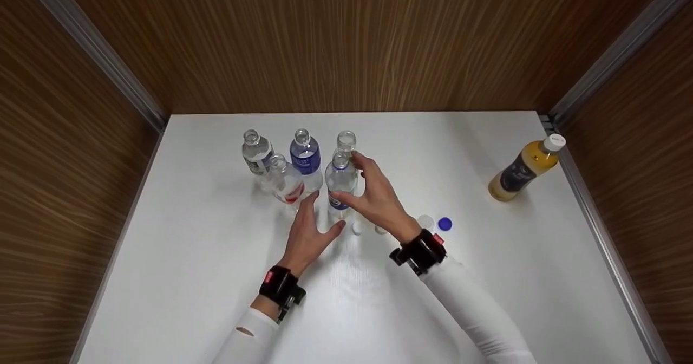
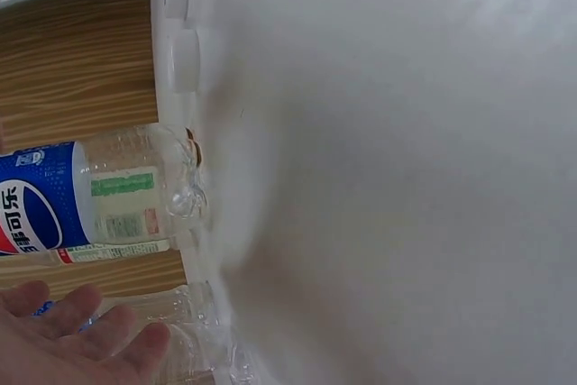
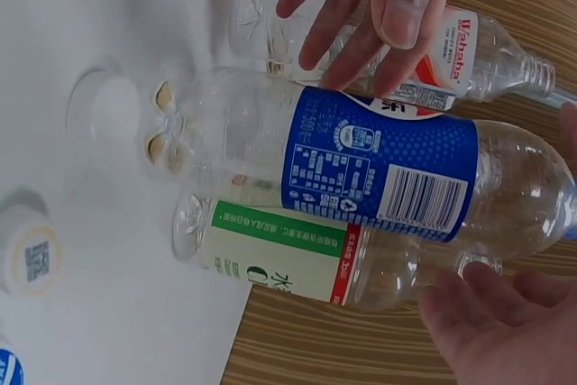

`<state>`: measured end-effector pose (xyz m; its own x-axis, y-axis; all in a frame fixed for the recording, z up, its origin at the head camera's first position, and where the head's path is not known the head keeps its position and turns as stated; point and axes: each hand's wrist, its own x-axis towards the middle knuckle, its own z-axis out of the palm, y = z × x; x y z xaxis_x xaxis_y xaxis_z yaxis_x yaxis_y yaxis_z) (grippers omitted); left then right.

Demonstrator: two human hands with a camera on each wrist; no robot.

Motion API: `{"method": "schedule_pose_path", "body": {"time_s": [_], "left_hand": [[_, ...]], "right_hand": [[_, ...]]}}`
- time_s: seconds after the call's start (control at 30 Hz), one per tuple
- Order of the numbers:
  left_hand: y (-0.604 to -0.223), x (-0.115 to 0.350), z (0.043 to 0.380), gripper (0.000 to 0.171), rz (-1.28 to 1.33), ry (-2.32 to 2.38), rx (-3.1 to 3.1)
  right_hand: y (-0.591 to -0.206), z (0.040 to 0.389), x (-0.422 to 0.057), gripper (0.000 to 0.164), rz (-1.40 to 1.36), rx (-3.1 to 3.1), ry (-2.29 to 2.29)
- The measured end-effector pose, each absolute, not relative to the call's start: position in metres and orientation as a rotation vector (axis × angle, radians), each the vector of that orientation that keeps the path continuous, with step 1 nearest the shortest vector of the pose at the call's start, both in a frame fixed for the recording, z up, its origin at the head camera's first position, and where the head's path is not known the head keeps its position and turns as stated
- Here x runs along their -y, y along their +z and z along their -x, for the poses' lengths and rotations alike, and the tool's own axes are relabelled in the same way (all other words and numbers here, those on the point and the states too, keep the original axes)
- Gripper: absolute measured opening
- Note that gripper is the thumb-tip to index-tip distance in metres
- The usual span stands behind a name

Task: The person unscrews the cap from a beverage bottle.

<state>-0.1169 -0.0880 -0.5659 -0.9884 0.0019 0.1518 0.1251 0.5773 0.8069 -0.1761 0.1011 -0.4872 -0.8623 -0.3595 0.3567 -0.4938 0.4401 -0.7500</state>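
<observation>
An uncapped clear cola bottle [image 1: 341, 179] with a blue label stands upright at the middle of the table. My right hand [image 1: 379, 199] curves loosely about its right side, thumb in front of the label and fingers behind, spread apart. In the right wrist view the bottle's blue label [image 3: 379, 164] shows between both hands. Just in front and to the left, my left hand [image 1: 308, 239] has its fingers and thumb spread, gripping nothing. Its fingertips overlap the lower part of a clear bottle [image 1: 285, 182] with a red and white label. A green-labelled bottle [image 3: 279, 250] stands right behind the cola bottle.
Two more uncapped bottles stand behind on the left, one pale-labelled [image 1: 256, 153] and one blue-labelled [image 1: 306, 158]. Several white caps [image 1: 425, 222] and a blue cap [image 1: 444, 223] lie by my right wrist. A capped bottle of yellow drink [image 1: 522, 169] stands far right. Wood-grain panels [image 1: 346, 44] enclose the table.
</observation>
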Motion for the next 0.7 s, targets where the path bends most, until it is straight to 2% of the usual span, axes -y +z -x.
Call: {"method": "schedule_pose_path", "body": {"time_s": [0.13,0.37,0.7], "left_hand": [[-0.567,0.088,0.117,0.088,0.120,-1.378,2.666],[-0.568,0.087,0.118,0.089,0.144,-1.370,2.668],[-0.564,0.082,0.120,0.090,0.142,-1.388,2.688]], "right_hand": [[-0.489,0.178,-0.094,0.092,-0.737,2.564,1.404],[-0.490,0.179,-0.095,0.079,-0.744,2.566,1.414],[-0.474,0.177,-0.138,0.076,-0.603,2.470,1.548]]}}
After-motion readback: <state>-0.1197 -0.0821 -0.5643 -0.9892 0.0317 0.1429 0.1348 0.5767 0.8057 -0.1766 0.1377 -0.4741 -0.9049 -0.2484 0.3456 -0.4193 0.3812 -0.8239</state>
